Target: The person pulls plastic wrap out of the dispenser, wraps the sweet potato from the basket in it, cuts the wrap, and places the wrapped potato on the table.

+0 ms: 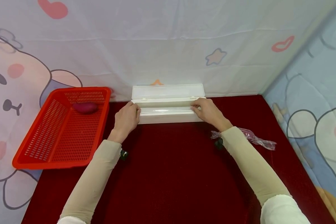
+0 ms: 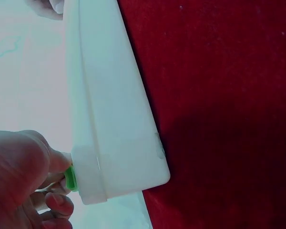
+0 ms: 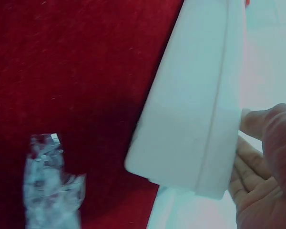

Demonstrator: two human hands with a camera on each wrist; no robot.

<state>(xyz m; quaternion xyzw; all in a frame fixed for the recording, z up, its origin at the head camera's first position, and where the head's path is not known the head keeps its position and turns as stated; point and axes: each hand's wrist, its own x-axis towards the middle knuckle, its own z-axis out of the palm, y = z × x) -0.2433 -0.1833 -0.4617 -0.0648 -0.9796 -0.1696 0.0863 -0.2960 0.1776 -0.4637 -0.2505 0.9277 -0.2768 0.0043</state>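
Observation:
A long white cling film dispenser (image 1: 170, 118) stands against the back curtain, its hinged lid (image 1: 168, 91) raised. A shiny strip of clear film (image 1: 163, 109) runs along its opening. At the left end my left hand (image 1: 126, 119) is curled over the rim; in the left wrist view its thumb and fingers pinch a small green tab (image 2: 71, 178) beside the white wall. My right hand (image 1: 210, 112) holds the right end, thumb and forefinger at the opening. From the right wrist, its thumb tip (image 3: 250, 121) presses the upper edge, other fingers curled behind; I cannot tell whether film lies between them.
A red plastic basket (image 1: 64, 137) stands at the left, a purple sweet potato (image 1: 85, 107) inside it. Right of the right forearm lies a purple item in twisted clear wrap (image 1: 254, 138). Dark red cloth (image 1: 170, 174) covers the table, with printed curtains behind and at the right.

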